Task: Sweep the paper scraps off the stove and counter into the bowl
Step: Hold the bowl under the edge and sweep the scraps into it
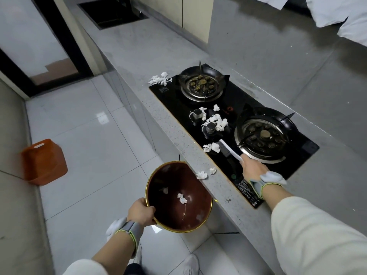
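My left hand [141,212] grips the rim of a dark red bowl [190,215] with a gold edge, held just below the counter's front edge; a few white scraps [182,198] lie inside it. My right hand [252,169] holds a white brush [230,150] whose dark bristles rest on the black stove [234,100] beside a scrap clump [211,147]. More scraps [216,121] sit around the two knobs. Two scraps [205,173] lie on the counter edge near the bowl. Another pile [159,79] lies on the counter at the stove's far corner.
The stove has a far burner [201,85] and a near burner [264,135]. The grey speckled counter [139,52] runs back to a dark sink opening [113,11]. An orange bin [44,161] stands on the tiled floor at left.
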`<state>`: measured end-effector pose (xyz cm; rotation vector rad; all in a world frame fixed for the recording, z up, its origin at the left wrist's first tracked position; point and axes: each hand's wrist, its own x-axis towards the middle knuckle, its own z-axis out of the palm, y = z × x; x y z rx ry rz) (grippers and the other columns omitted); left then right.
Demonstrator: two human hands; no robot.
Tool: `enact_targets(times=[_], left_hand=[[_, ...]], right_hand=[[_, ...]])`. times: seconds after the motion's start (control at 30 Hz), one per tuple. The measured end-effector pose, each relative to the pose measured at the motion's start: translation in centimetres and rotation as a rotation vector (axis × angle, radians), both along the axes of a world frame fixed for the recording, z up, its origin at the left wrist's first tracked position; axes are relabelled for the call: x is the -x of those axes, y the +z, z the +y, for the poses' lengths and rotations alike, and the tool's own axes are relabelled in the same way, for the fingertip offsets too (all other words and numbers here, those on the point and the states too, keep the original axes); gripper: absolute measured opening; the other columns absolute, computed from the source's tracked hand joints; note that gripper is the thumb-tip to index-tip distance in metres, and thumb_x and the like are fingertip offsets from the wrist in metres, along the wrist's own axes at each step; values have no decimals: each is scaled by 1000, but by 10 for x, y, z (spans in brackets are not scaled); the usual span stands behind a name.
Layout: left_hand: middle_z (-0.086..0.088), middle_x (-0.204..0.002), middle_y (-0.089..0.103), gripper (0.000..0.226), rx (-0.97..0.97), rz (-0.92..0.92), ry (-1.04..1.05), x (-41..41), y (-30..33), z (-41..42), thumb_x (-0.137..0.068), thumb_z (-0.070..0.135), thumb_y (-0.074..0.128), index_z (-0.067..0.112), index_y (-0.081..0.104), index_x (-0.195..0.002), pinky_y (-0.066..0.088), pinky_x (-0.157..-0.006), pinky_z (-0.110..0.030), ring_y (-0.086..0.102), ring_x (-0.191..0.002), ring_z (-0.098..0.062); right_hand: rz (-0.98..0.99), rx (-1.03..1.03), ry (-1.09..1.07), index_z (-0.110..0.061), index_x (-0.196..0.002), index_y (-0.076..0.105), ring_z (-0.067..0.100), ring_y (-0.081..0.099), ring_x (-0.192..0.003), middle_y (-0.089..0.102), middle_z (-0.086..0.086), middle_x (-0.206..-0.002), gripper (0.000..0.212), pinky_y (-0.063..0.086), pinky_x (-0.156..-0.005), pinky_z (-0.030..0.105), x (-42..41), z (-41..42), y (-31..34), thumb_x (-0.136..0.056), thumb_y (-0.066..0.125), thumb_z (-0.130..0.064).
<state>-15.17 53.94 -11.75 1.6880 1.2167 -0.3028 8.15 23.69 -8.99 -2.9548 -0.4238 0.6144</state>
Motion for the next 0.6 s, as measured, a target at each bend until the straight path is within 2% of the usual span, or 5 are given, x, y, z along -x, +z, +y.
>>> enact_targets(times=[0.2, 0.3, 0.4, 0.53, 0.6], left_hand=[[-22, -84, 71, 10, 28, -12, 44, -2, 1, 0, -82, -4, 56, 2, 61, -89, 64, -63, -50, 74, -63, -39], [-21, -85, 71, 10, 37, -9, 44, -2, 1, 1, -83, -3, 56, 3, 61, -89, 64, -64, -50, 75, -64, -39], [-22, -86, 71, 10, 45, -16, 38, -2, 1, 1, -84, -3, 56, 3, 61, -90, 64, -64, -50, 75, -65, -39], [-23, -88, 70, 8, 67, -28, 47, 2, 2, -1, -84, -3, 56, 2, 60, -89, 64, -66, -51, 74, -66, -40], [-24, -89, 69, 9, 93, -48, 62, 6, 2, -3, -85, -5, 56, 2, 60, -89, 64, -67, -52, 73, -71, -41]], right_hand=[[-37, 67, 160, -20, -88, 37, 34, 57, -70, 56, 9, -79, 10, 51, -62, 47, -28, 13, -3, -92, 46, -16], [-79, 56, 276, -18, -97, 45, 33, 53, -73, 46, 5, -77, 2, 48, -64, 46, -26, 19, -2, -95, 44, -18], [-101, 27, 329, -23, -101, 47, 31, 48, -79, 43, 2, -81, 7, 44, -62, 43, -1, 29, -1, -97, 42, -24], [-141, -30, 229, -27, -103, 41, 28, 48, -80, 47, 3, -86, 17, 45, -61, 40, 54, 36, 0, -92, 44, -16], [-162, -54, 107, -23, -103, 39, 30, 51, -76, 49, 5, -86, 11, 43, -59, 39, 75, 29, 1, -94, 41, -17]])
